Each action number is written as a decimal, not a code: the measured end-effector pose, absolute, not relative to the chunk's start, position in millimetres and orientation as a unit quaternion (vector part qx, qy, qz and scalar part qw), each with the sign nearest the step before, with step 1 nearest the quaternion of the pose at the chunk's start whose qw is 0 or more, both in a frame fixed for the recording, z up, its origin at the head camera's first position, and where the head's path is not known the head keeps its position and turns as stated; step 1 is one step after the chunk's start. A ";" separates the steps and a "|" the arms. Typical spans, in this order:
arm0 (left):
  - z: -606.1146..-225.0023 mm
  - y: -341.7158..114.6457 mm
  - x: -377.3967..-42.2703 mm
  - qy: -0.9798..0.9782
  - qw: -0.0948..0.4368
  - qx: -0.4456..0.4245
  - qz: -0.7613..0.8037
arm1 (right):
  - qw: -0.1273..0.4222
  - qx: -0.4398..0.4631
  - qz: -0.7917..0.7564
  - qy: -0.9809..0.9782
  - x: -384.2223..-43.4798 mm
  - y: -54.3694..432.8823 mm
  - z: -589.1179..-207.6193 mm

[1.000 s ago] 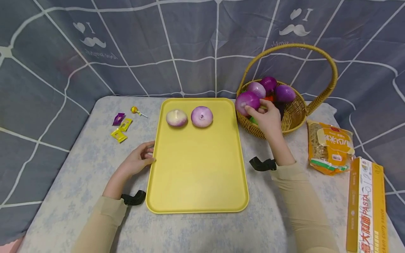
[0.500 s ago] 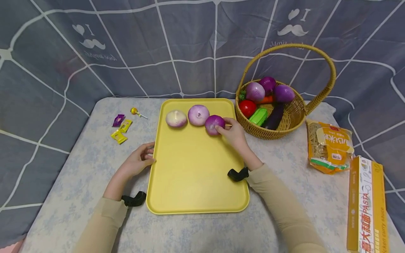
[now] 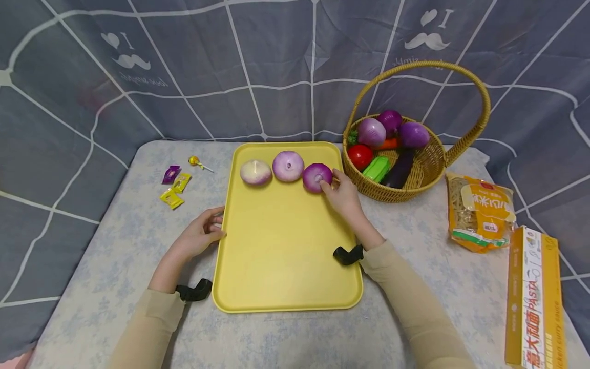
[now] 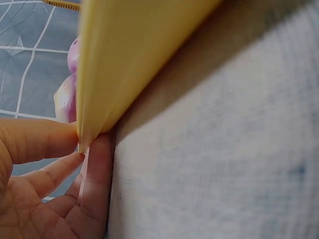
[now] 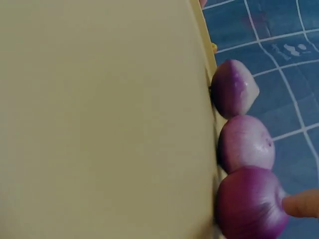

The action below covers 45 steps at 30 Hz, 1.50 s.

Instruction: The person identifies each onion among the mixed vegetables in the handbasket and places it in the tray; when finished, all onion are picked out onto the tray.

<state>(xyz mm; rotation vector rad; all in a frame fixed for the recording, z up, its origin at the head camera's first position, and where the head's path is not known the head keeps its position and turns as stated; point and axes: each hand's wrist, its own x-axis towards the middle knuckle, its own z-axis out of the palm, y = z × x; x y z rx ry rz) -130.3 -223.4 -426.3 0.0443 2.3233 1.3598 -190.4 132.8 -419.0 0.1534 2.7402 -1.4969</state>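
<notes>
A wide white-and-blue tabletop carries a long yellow tray with round corners, and a brown woven basket is just beside it. The left hand pinches the tray's edge. The right hand seems to hold a shiny, round, dark purple onion lightly by thumb and fingers, at the tray's far end. Lined up beside it are a pale purple onion and a cream-and-purple bulb. This looks like the lining-up step; the next move calls for letting go gently, so the dark purple onion won't roll.
</notes>
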 end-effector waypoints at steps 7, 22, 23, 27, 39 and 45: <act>-425.2 -226.1 -130.3 0.848 0.217 0.027 0.483 | -0.058 0.028 -0.491 0.869 -178.9 145.7 -377.9; -423.6 -227.1 -131.1 0.839 0.227 0.024 0.494 | -0.154 0.115 -0.491 0.850 -224.3 219.2 -350.4; -423.7 -227.1 -131.2 0.840 0.226 0.024 0.493 | -0.155 0.121 -0.493 0.847 -227.1 221.9 -351.3; -423.7 -226.5 -131.0 0.844 0.227 0.020 0.485 | -0.143 0.133 -0.503 0.842 -236.6 229.6 -356.1; -423.2 -224.6 -128.3 0.841 0.218 0.029 0.495 | -0.107 0.158 -0.493 0.849 -259.4 226.3 -372.4; -423.9 -224.0 -127.4 0.836 0.217 0.025 0.503 | -0.096 0.153 -0.493 0.851 -268.2 221.4 -380.5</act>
